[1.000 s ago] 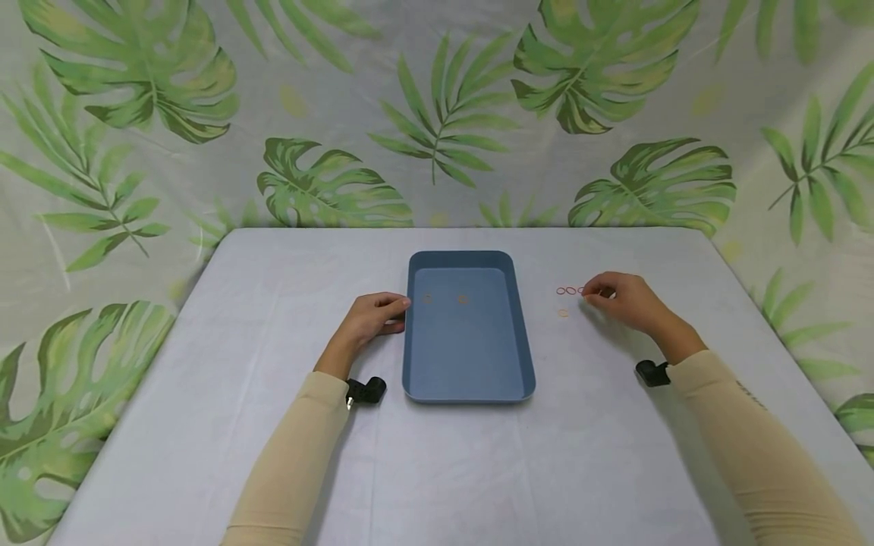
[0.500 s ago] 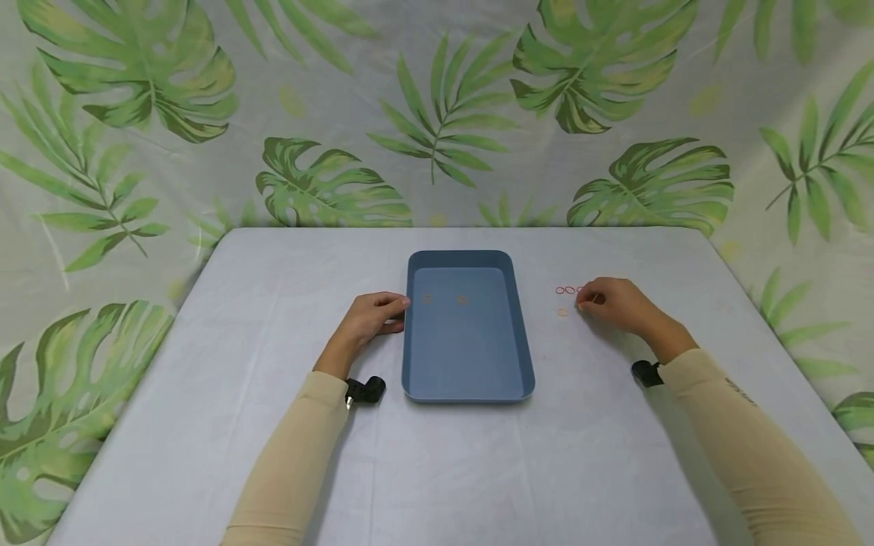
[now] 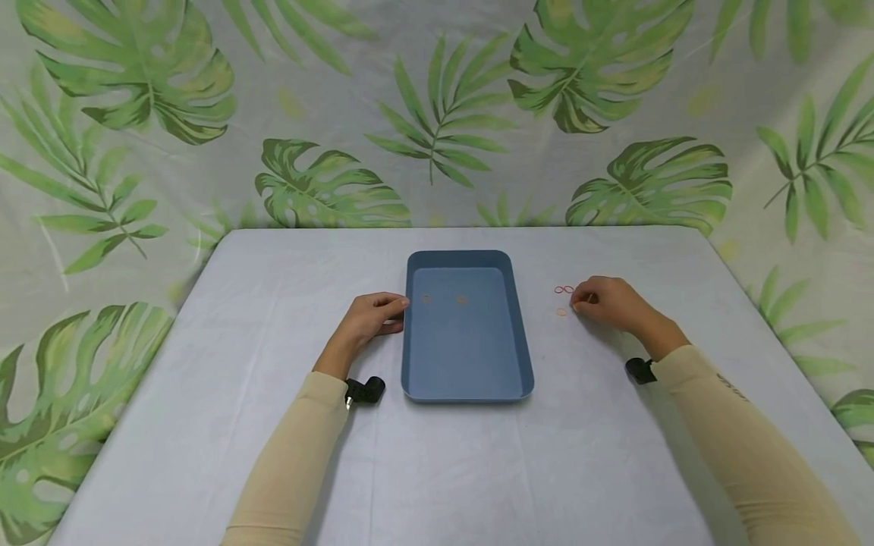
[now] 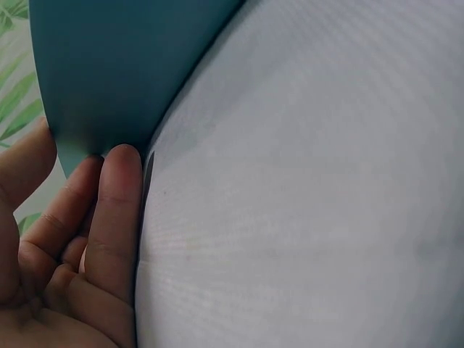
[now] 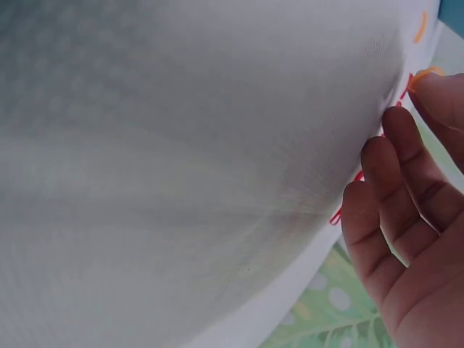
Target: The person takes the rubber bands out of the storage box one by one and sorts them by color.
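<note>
We see a white surface (image 3: 451, 470) before leaf-print cloth (image 3: 478, 201); the left hand (image 3: 369, 315), half-curled, holds the central blue tray (image 3: 467, 356) by its rim; the right hand (image 3: 611, 303), nearly closed, pinches an orange ring (image 5: 428, 70) near red rings (image 3: 564, 290).

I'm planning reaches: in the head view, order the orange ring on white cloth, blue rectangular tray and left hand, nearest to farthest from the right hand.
1. Orange ring: beside the right hand.
2. Blue rectangular tray: centre.
3. Left hand: at tray's left edge.

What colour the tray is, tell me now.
The tray is a muted greyish blue, seen best in the head view.
</note>
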`<state>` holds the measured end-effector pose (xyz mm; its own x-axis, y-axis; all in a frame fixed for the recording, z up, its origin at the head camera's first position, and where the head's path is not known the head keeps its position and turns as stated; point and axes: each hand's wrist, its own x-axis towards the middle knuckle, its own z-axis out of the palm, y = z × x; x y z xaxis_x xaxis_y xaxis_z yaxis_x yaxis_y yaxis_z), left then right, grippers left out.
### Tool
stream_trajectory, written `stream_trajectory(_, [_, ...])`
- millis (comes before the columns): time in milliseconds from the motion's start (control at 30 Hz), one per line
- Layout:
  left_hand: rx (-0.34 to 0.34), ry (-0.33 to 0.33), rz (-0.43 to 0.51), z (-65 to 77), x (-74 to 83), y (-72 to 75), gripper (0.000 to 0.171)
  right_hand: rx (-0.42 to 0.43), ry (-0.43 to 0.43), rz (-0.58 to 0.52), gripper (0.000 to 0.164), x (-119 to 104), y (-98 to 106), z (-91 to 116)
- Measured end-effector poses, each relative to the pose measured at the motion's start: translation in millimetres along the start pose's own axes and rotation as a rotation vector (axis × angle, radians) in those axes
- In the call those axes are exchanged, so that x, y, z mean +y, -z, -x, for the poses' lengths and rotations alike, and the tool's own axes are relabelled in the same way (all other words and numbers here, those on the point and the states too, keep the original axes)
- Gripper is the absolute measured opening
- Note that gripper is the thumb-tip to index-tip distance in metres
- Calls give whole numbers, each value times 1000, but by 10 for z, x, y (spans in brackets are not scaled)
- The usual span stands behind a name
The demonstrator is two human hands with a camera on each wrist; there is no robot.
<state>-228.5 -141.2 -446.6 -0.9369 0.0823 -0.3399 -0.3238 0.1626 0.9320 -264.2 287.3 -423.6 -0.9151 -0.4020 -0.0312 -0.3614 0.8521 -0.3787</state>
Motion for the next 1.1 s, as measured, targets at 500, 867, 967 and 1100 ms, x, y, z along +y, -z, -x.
stream_trajectory(500, [5, 9, 12, -8, -6, -2, 37, -22, -5, 16, 9, -29, -12, -5])
stream_trajectory(867, [-1, -7, 1, 15, 13, 0, 37, -44, -20, -17, 12, -83, 61, -17])
stream_trajectory(967, [-3, -7, -2, 20, 16, 0, 37, -38, -17, -25, 15, -119, 104, -28])
stream_trajectory(1100, [-1, -9, -8, 11, 11, 1, 38, 1, 48, -61, 18, -218, 182, -20])
